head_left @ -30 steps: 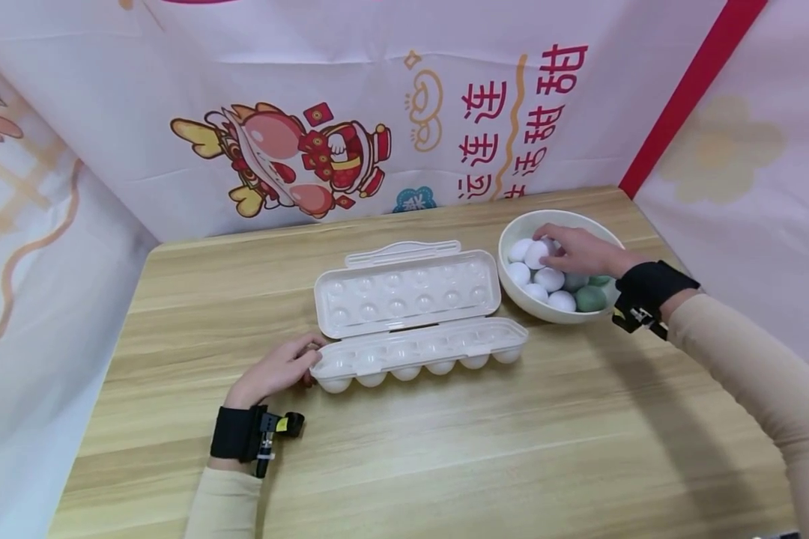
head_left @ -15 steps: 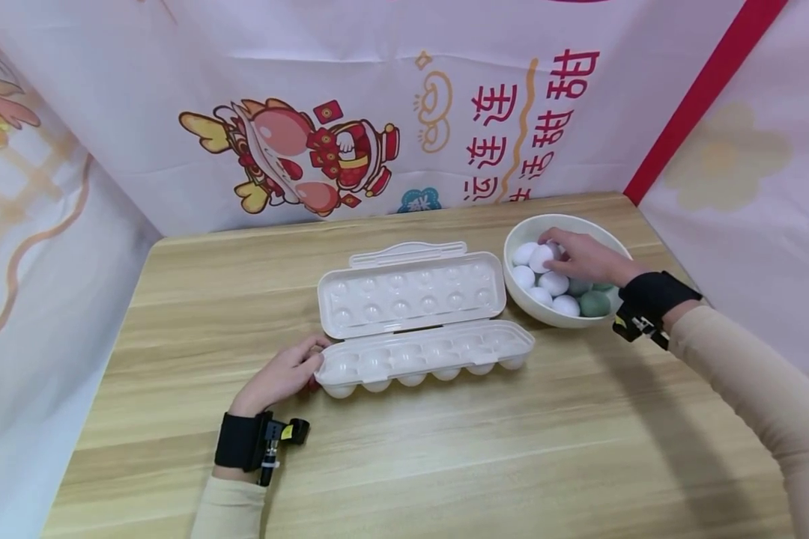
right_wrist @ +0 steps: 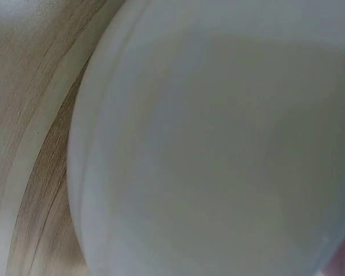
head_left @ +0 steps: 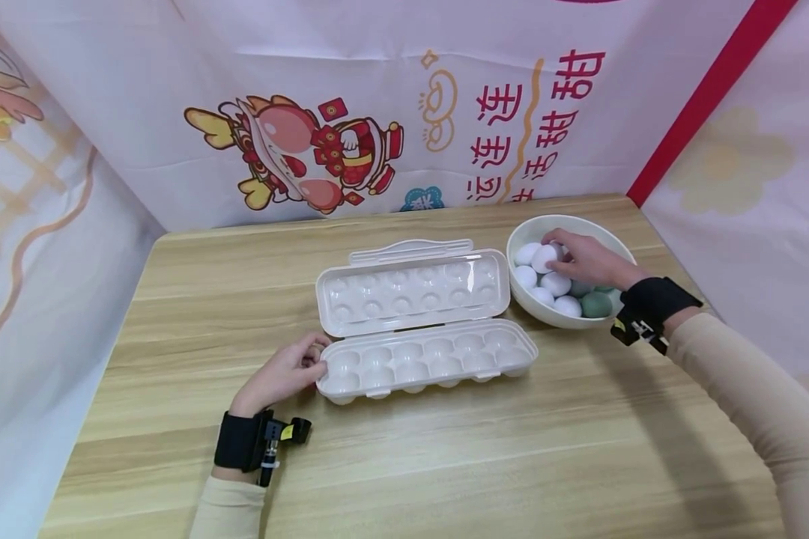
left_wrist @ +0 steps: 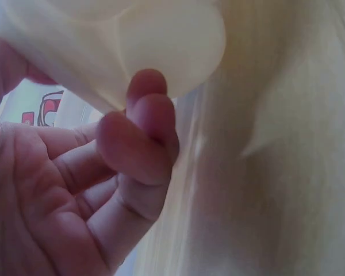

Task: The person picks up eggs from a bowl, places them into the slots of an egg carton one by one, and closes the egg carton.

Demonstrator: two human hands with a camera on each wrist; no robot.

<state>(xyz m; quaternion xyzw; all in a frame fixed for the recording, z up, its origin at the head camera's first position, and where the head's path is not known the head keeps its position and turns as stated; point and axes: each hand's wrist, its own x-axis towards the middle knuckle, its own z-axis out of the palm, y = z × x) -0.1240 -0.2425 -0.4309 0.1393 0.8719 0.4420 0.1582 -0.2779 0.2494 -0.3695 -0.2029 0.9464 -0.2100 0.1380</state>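
A white plastic egg box [head_left: 428, 363] lies unfolded on the table, its cups showing no eggs. My left hand [head_left: 279, 380] grips the left end of the cup half; in the left wrist view, curled fingers [left_wrist: 138, 144] press against the translucent end. Over a cream bowl [head_left: 553, 317] to the right, my right hand [head_left: 589, 258] pinches a white egg [head_left: 546, 258] between thumb and fingers. Several more white eggs [head_left: 556, 284] and some green eggs [head_left: 596, 305] sit in the bowl. The bowl's wall [right_wrist: 207, 155] fills most of the right wrist view, hiding the held egg there.
The box's lid [head_left: 411, 299] lies back behind the cups, with its right end close beside the bowl. A wooden table [head_left: 445, 464] carries everything. Printed white cloth [head_left: 350, 60] hangs along the table's back and sides.
The cup half has tipped toward me, so its cups show more and its underside less. My right hand keeps its hold on the egg in the bowl. The head view has shifted slightly.
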